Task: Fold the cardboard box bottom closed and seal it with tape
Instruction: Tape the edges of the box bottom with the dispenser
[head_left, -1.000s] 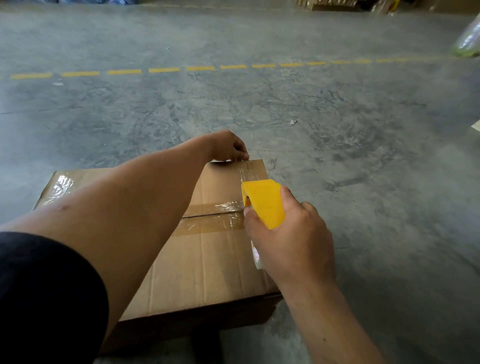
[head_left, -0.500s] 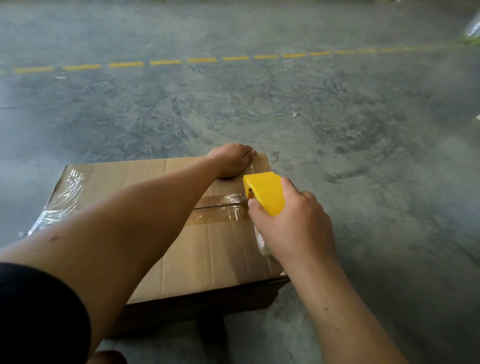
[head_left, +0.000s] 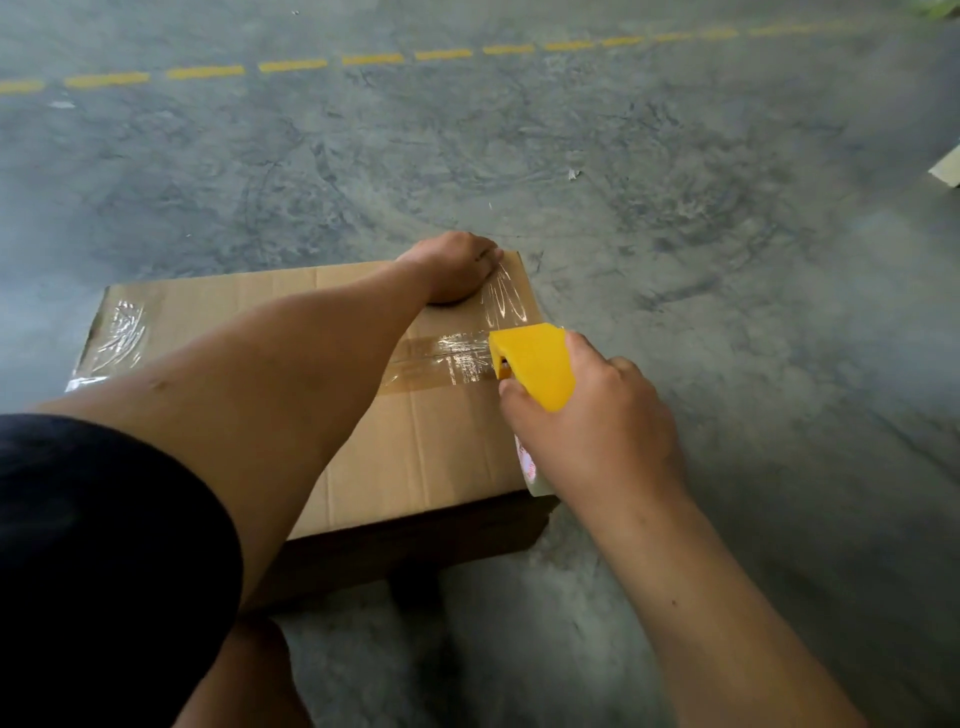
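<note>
The cardboard box (head_left: 405, 447) sits on the concrete floor (head_left: 727, 234), flaps folded shut. The left hand (head_left: 452, 267) presses flat on its far corner. The right hand (head_left: 597, 431) grips a yellow tape dispenser (head_left: 535, 364) at the taped seam (head_left: 441, 358).

You are looking down at a grey concrete floor (head_left: 727, 322), worn and mottled, with darker scuffs and faint curved scrape marks swirling across its middle. A dashed yellow line (head_left: 291, 65) runs across the far part of the floor, rising slightly toward your right and fading there. A small pale scrap (head_left: 572, 173) lies on the concrete well this side of the line, and another pale fleck (head_left: 61, 105) sits near the left edge just below it. At the right edge a light-coloured corner of some flat object (head_left: 948, 169) pokes in; you cannot tell what it is. The light is soft and even, without hard shadows.
</note>
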